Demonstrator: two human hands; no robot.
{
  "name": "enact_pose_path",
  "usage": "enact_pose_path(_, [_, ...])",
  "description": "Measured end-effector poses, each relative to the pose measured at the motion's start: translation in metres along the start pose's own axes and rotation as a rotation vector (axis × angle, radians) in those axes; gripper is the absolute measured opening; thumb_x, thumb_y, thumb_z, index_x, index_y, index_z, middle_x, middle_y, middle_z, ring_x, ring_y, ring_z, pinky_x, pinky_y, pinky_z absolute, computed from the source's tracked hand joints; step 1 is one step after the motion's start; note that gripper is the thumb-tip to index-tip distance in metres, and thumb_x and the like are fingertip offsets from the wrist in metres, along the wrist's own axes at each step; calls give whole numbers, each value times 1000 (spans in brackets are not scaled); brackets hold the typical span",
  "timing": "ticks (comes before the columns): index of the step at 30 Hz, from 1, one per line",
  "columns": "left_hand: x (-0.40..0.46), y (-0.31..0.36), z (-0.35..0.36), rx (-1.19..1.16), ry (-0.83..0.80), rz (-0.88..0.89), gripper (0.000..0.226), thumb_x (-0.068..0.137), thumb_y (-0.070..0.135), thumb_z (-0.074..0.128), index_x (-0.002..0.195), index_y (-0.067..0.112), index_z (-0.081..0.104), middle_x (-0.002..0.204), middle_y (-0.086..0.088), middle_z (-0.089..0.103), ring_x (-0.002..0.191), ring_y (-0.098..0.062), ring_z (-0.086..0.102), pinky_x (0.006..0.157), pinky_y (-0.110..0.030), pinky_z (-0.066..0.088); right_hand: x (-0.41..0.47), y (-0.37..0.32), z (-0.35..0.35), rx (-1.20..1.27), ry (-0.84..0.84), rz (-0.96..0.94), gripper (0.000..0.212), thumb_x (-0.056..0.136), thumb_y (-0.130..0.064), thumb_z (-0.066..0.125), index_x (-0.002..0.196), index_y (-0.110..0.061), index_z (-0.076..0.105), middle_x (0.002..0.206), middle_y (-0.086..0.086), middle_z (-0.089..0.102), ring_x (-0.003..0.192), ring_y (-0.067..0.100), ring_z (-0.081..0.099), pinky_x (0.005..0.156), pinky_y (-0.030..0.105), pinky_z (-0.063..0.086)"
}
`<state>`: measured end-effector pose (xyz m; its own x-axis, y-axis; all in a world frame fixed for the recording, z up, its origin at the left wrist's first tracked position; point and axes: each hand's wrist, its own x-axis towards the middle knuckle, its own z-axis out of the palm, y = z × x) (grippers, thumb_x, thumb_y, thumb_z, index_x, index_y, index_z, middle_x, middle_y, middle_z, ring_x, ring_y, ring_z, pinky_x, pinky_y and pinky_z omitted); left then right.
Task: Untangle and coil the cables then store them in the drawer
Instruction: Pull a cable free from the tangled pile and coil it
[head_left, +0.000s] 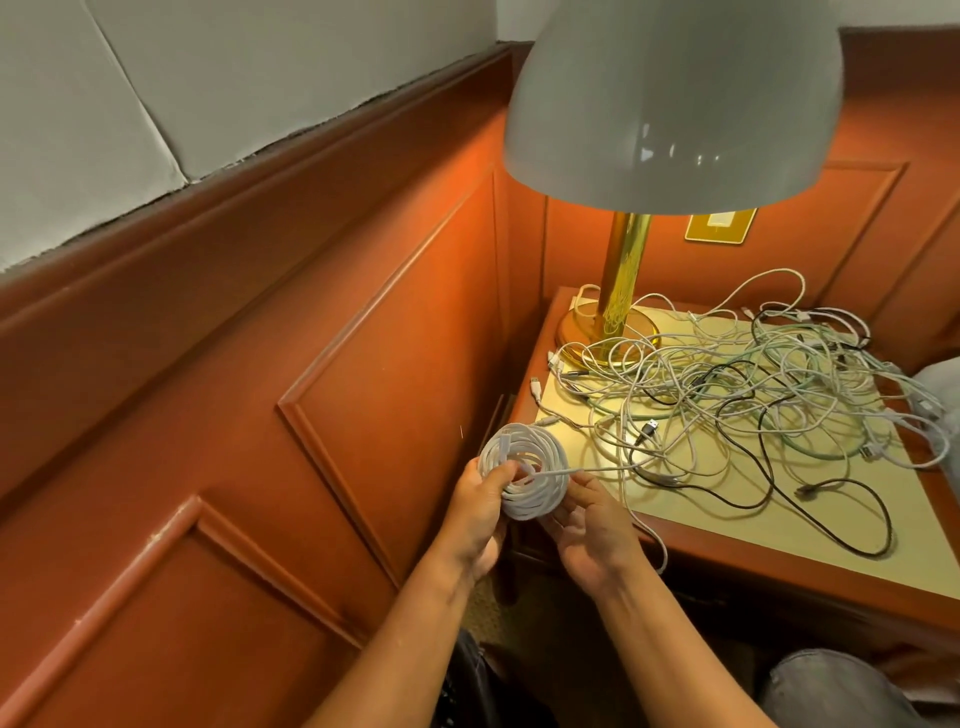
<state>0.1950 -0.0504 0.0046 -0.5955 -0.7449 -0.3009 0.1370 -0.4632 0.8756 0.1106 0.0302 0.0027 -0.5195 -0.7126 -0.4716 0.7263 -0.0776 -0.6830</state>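
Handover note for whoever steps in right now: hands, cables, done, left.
Left hand: grips the white coil, thumb through its middle.
Right hand: at the coil's right side, fingers on the loose tail running to the pile; the grip itself is unclear.
Cable tangle: white, green and black, on the nightstand beside the lamp.
Done: one cable nearly coiled.
Left: finish the tail, untangle and coil the others, store all. Drawer not visible.

left hand: fingers curled, gripping | right hand: palm up, pinching
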Motion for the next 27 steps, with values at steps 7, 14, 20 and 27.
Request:
enact_pose_path(7, [-3, 3, -9, 14, 72, -56, 31, 86, -2, 60, 117, 4, 57, 99, -14, 70, 90, -24, 68, 76, -36, 54, -1, 1, -2, -539, 71, -118, 30, 92, -23, 47, 90, -4, 71, 98, 10, 70, 93, 24, 61, 75, 35, 42])
enact_pose_path(14, [2, 9, -16, -13, 164, -89, 36, 86, -7, 59, 119, 7, 52, 104, -17, 65, 96, -30, 64, 86, -45, 54, -1, -9, -13, -1205, -133, -363, 58, 83, -42, 24, 117, -25, 69, 146, -2, 42, 135, 14, 35, 111, 35, 28])
enact_pose_path(20, [7, 4, -25, -66, 231, -41, 38, 84, -11, 60, 115, 8, 51, 95, -11, 64, 82, -20, 64, 67, -29, 54, 31, -23, -24, -1441, 30, -488, 51, 92, -19, 49, 143, -14, 45, 151, 9, 35, 140, 21, 30, 111, 32, 26])
enact_pose_path(27, [46, 1, -41, -87, 328, -29, 34, 82, -14, 58, 104, 11, 52, 98, -15, 62, 82, -23, 62, 70, -32, 52, 100, -37, -31, -2065, -187, -446, 83, 85, -69, 51, 152, -44, 9, 164, -2, -8, 149, 26, -13, 116, 56, -3])
